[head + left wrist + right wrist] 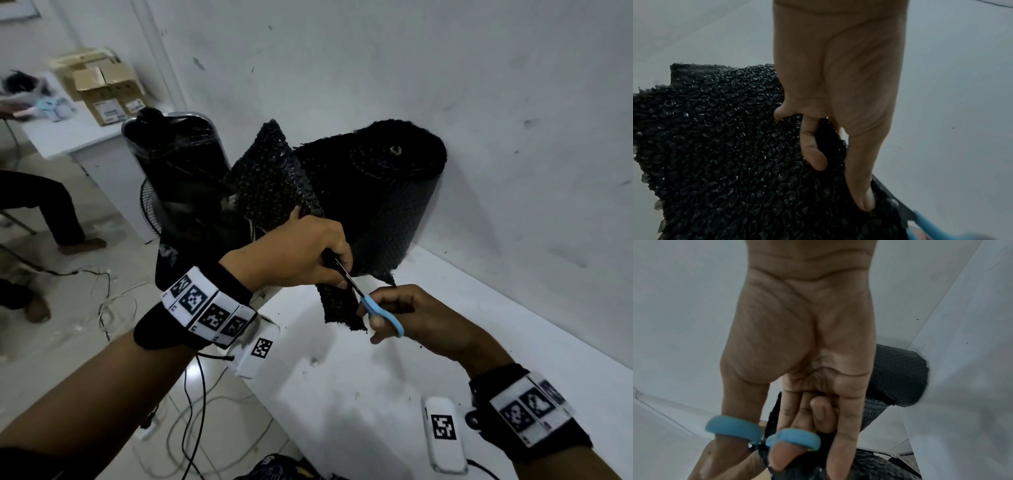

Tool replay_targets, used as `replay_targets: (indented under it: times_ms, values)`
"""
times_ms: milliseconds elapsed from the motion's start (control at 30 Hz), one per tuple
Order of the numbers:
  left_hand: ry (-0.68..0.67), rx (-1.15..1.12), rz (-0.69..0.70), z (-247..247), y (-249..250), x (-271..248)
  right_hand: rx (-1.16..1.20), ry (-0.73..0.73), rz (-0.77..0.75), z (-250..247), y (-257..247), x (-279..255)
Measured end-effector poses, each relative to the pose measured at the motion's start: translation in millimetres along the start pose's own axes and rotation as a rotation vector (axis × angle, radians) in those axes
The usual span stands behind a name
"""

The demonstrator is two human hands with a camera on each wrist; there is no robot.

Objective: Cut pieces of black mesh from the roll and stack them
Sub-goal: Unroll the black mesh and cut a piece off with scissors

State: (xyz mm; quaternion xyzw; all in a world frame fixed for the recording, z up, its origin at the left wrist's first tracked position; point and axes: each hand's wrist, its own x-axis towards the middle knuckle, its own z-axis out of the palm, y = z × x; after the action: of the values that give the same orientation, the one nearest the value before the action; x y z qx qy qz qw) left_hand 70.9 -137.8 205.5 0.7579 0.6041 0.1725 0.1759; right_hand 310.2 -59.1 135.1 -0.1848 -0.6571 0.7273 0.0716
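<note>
While the left hand (294,253) pinches the loose flap of black mesh (270,178) pulled from the roll (383,192) standing on the counter (376,377) against the wall, the right hand (411,318) grips blue-handled scissors (380,308), fingers through the loops. The blades run close under the left fingers (a nick seems possible); slack mesh could skew the cut. Only the left wrist view shows the thumb (861,186) pressing the mesh.

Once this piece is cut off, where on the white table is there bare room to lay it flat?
The table is bare between the right hand and the two tagged white blocks; also right of that hand, toward the wall. It is crowded near the roll, where the left hand, mesh and scissors meet.
</note>
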Motion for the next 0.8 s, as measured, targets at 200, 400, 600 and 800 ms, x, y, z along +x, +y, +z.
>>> replay_targets:
  times_ms: [200, 400, 600, 800]
  values:
    - [-0.001, 0.026, -0.013, 4.4, 5.6, 2.6, -0.006, 0.047, -0.015, -0.3, -0.3, 0.5]
    - [0.025, 0.034, -0.025, -0.2, 3.7, 1.8, -0.036, 0.031, -0.024, -7.9, 3.4, -9.1]
    - [0.000, 0.055, -0.029, -1.5, 11.0, 2.6, -0.020, -0.011, 0.007, -7.5, -5.9, -11.5]
    - [0.006, 0.088, -0.036, 3.5, 16.9, 4.2, -0.017, 0.040, -0.022, -5.3, -8.2, -7.9]
